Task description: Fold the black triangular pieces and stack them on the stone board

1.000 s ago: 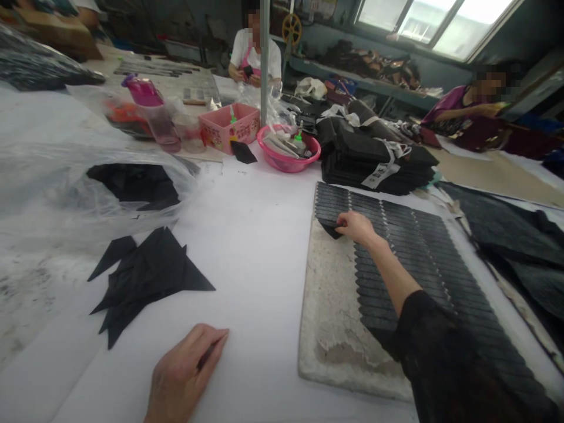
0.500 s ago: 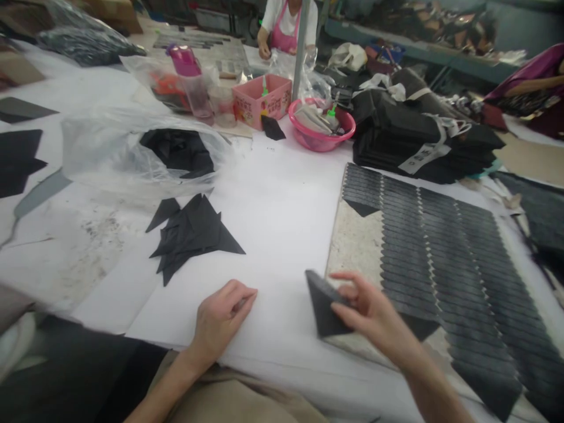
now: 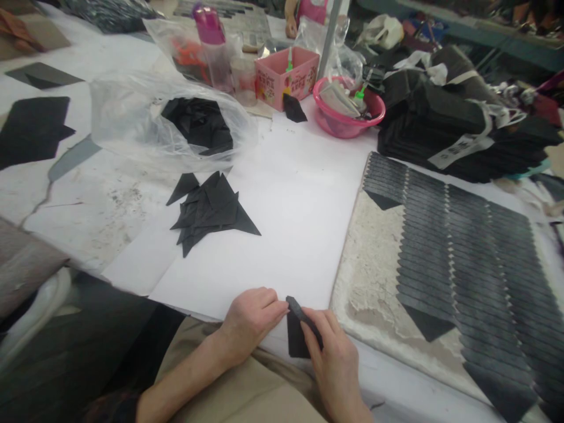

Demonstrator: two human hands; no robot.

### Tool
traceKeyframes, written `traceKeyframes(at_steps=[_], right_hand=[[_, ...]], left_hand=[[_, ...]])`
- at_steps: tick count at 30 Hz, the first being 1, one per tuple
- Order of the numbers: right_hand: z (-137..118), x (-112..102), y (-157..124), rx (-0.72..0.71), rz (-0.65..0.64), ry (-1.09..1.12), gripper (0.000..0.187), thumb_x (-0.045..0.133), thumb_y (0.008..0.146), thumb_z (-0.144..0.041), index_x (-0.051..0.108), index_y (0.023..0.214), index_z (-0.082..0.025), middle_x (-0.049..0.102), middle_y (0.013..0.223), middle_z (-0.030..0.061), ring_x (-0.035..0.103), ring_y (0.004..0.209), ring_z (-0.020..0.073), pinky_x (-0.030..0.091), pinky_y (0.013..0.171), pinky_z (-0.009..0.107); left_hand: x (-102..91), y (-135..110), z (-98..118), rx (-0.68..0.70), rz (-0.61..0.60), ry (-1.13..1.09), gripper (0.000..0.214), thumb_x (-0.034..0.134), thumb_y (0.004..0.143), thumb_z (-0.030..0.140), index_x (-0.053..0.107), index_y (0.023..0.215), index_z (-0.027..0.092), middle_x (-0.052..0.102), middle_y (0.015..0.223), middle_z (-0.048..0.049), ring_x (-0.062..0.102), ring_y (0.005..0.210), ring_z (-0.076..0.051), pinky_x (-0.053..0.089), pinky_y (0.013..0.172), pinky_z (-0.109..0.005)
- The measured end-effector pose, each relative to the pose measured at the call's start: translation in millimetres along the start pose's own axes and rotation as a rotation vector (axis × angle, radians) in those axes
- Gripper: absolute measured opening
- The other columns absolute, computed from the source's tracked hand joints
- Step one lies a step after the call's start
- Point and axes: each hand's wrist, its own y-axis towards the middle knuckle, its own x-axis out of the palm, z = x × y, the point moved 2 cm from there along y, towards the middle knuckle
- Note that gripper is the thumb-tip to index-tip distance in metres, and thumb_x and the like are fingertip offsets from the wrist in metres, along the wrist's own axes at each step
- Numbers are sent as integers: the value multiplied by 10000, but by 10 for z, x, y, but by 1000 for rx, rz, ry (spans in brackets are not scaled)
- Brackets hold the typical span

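A black leather-like piece (image 3: 296, 342) with a folded upper edge is held near the table's front edge. My right hand (image 3: 335, 352) grips its right side between thumb and fingers. The closed fingers of my left hand (image 3: 253, 320) pinch the piece's upper left corner. To the right lies a pale board (image 3: 365, 264) bearing columns of overlapping dark pieces (image 3: 427, 241). A loose pile of flat black pieces (image 3: 209, 211) is on the white surface, beyond my left hand.
Behind the pile lies a clear plastic bag (image 3: 127, 123) of black pieces. Farther back stand a purple-lidded bottle (image 3: 215, 53), a pink box (image 3: 282, 76) and a pink basin (image 3: 348, 126). A tied black stack (image 3: 440, 123) sits at back right. A person's hand (image 3: 291, 20) shows at the far side.
My right hand has brought the black piece left and closer to me, away from the board. My left hand has moved right and now holds its corner. The view has shifted.
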Motion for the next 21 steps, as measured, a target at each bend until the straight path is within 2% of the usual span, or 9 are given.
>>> traceKeyframes(at_steps=[7, 9, 11, 13, 15, 21], right_hand=[[0, 130, 9, -87, 120, -36, 183, 468, 950, -235, 616, 1058, -242, 652, 948, 44, 619, 871, 181, 480, 766, 290], [14, 152, 4, -106, 176, -49, 199, 481, 942, -229, 596, 1104, -226, 655, 939, 48, 616, 856, 184, 483, 757, 296], [24, 162, 0, -117, 196, -69, 249, 487, 938, -216, 572, 1172, -214, 654, 948, 53, 612, 854, 186, 486, 758, 300], [27, 164, -5, -132, 165, -80, 270, 482, 938, -197, 578, 1189, -225, 649, 965, 55, 605, 873, 189, 486, 770, 305], [26, 159, -14, -160, 136, -76, 272, 475, 940, -181, 602, 1172, -244, 642, 978, 56, 597, 892, 190, 486, 780, 307], [47, 166, -37, -256, 179, -115, 321, 477, 944, -162, 612, 1216, -266, 628, 971, 61, 581, 871, 176, 489, 773, 300]], left_hand=[[13, 38, -3, -23, 2, 32, 254, 452, 998, 195, 620, 809, 181, 502, 702, -5, 475, 690, -148, 327, 623, -296], [17, 42, -1, -27, 4, 30, 256, 453, 999, 202, 607, 795, 173, 509, 712, -8, 484, 696, -151, 341, 628, -296], [24, 39, -1, -21, 20, 42, 217, 456, 999, 214, 614, 860, 164, 524, 732, -12, 497, 706, -155, 359, 629, -296], [32, 29, 1, 8, 38, 81, 164, 461, 997, 203, 618, 1023, 161, 533, 741, -10, 503, 698, -157, 369, 619, -294], [36, 13, 4, 51, 52, 124, 203, 466, 991, 174, 591, 1151, 167, 540, 742, -8, 505, 684, -156, 376, 605, -291], [21, -19, 20, 151, 87, 171, 230, 453, 978, 123, 585, 1166, 127, 576, 767, -28, 531, 685, -154, 429, 600, -290]])
